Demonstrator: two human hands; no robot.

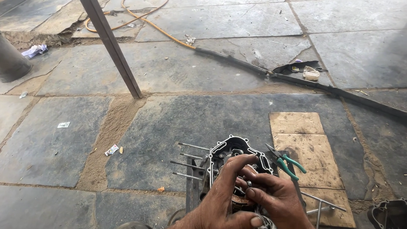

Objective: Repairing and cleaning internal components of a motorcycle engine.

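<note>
Working over an engine case [231, 153] that sits on the stone floor [175, 117] near its near edge, both hands meet at the open middle of the casting. The left hand [219, 203] curls over the case from the near side, fingers bent down into the opening and thumb stretched across toward the other hand. The right hand [278, 202] comes in from the right, its fingertips pinched together on something small at the centre of the case; what that piece is cannot be told, it is too small and half hidden. Neither hand is open.

Four long studs [189, 162] stick out of the case toward the left. Green-handled pliers [285, 164] lie just beside the case on its right, resting at the edge of a plywood board [310, 157], and thin metal rods [322, 202] lie across the board's near end. A dark engine cover [397, 222] rests at the floor's near right corner, well apart.

Judging by the pinch, the step in hand is fine fingerwork on a small part inside the case. That calls for a steady case and a careful grip, since a dropped piece could fall into the housing.
</note>
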